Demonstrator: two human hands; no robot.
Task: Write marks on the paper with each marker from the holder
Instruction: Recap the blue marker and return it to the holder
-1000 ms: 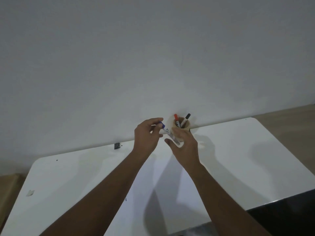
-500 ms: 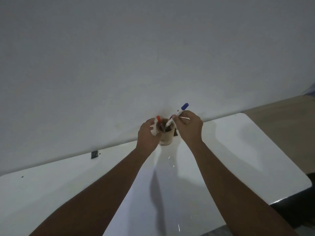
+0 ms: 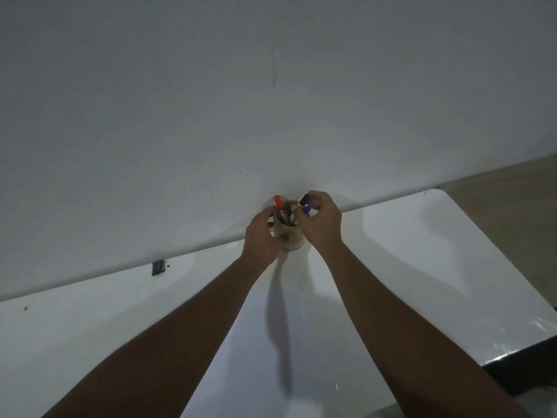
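Note:
A tan cup-shaped marker holder (image 3: 291,240) stands at the table's far edge against the wall. My left hand (image 3: 259,233) grips its left side. A red-capped marker (image 3: 278,203) leans out of it on the left. My right hand (image 3: 323,222) hovers over the holder's right rim, thumb and fingers pinched around the blue marker (image 3: 306,209), which sits deep in the holder. The black-capped marker (image 3: 305,199) rises just behind it and touches my index fingertip. A white paper (image 3: 241,372) lies on the table between my forearms; its marks are not visible.
The white table (image 3: 422,267) has a rounded far right corner, with wooden floor (image 3: 512,188) beyond. A small dark clip (image 3: 158,267) sits at the table's back edge on the left. A plain white wall (image 3: 271,101) stands directly behind the holder.
The blue marker went from both hands in front of the holder, up over its rim, then down into it. My left hand moved onto the holder's side.

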